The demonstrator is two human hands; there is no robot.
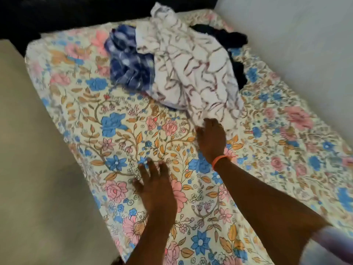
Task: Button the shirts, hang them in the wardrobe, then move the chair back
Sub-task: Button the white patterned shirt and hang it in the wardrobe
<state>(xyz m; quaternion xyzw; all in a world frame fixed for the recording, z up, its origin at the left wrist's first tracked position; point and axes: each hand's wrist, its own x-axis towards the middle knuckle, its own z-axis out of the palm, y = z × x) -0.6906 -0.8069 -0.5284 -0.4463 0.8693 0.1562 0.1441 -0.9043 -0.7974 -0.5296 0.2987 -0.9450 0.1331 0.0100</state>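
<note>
Crumpled white shirt point(193, 73), right hand point(211, 139) fingers point(209, 122) touching its hem

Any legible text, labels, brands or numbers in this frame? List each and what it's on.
None readable.
Floral bedsheet: printed flowers and leaves only, no lettering.
White shirt with dark line pattern: no tag or label showing.
Blue-and-white shirt: none showing.
Dark garment: none showing.
Orange wristband on the right hand: too blurred to tell if it carries print.
</note>
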